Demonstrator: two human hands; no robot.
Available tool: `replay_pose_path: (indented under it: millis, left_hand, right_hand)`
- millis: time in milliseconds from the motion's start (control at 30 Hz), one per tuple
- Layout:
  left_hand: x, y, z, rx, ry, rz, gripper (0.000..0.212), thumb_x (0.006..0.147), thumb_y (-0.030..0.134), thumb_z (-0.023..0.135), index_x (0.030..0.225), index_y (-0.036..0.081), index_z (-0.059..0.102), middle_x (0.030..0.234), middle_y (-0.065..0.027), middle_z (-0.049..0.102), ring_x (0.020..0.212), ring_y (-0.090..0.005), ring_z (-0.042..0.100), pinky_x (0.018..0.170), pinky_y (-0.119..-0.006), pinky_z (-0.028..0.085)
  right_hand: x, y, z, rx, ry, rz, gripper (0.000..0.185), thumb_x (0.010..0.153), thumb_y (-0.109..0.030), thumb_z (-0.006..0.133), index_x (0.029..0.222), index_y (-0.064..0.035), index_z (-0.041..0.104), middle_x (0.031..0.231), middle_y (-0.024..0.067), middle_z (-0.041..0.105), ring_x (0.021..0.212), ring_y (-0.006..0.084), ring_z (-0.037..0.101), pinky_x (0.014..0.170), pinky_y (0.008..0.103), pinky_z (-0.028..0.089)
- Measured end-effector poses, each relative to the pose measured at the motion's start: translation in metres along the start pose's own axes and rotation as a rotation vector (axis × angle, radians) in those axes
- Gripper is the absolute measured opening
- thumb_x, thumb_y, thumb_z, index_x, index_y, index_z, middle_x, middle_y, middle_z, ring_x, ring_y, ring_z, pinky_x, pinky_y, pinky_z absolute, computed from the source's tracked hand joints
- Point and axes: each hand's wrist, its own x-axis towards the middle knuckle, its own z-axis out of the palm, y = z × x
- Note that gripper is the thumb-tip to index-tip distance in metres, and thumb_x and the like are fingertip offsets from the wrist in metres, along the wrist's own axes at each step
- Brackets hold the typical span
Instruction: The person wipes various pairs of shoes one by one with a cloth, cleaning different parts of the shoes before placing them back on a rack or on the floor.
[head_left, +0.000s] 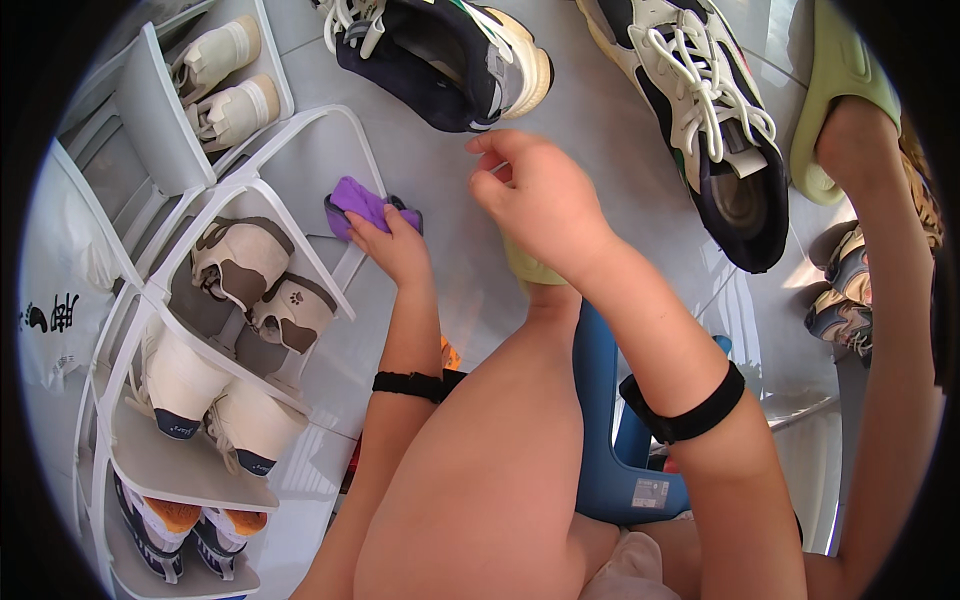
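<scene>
My left hand (396, 246) grips a purple cloth (360, 201) with dark edging. The cloth rests against a bare compartment of the light grey plastic shoe rack (330, 124), near its front edge. My right hand (536, 191) hovers over the floor with fingers loosely bent and apart, and I see nothing in it. Just beyond its fingertips is the dark collar of a black, white and cream sneaker (450, 56). Its matching sneaker (712, 127), with white laces, stands to the right of that hand.
Other rack compartments hold beige paw-print shoes (296, 307), white shoes (184, 375), navy-and-orange shoes (154, 532) and cream shoes (236, 112). A blue plastic stool (600, 457) is beneath me. Green slippers (814, 161) are on my feet. More sneakers (847, 300) lie at right.
</scene>
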Motion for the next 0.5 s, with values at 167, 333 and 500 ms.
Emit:
replay_pose_path:
  millis: [167, 333, 500]
  left_hand:
    - [0.054, -0.027, 0.013, -0.086, 0.048, 0.056, 0.049, 0.091, 0.012, 0.046, 0.136, -0.005, 0.037, 0.142, -0.0322, 0.028, 0.132, -0.0432, 0.029, 0.107, -0.042, 0.028]
    - [0.134, -0.015, 0.029, -0.385, 0.469, -0.391, 0.040, 0.088, 0.008, 0.047, 0.127, -0.003, 0.050, 0.127, -0.0230, 0.052, 0.111, -0.0338, 0.053, 0.096, -0.040, 0.041]
    - [0.155, 0.037, 0.032, -0.571, 0.308, -0.141, 0.046, 0.080, 0.008, 0.057, 0.125, 0.002, 0.053, 0.121, -0.0194, 0.055, 0.108, -0.0296, 0.055, 0.092, -0.037, 0.044]
  right_hand:
    - [0.001, 0.002, 0.000, 0.026, 0.021, -0.013, 0.035, 0.078, -0.020, 0.058, 0.109, -0.0049, 0.062, 0.101, 0.0124, 0.064, 0.094, 0.0295, 0.061, 0.082, 0.0381, 0.049]
    - [-0.001, 0.008, 0.002, 0.011, 0.038, 0.007, 0.032, 0.078, -0.019, 0.058, 0.106, -0.0050, 0.063, 0.100, 0.0130, 0.064, 0.092, 0.0298, 0.062, 0.081, 0.0379, 0.049]
    - [0.000, 0.004, 0.006, 0.017, 0.048, 0.011, 0.032, 0.077, -0.018, 0.058, 0.106, -0.0051, 0.064, 0.098, 0.0131, 0.064, 0.091, 0.0292, 0.062, 0.080, 0.0379, 0.049]
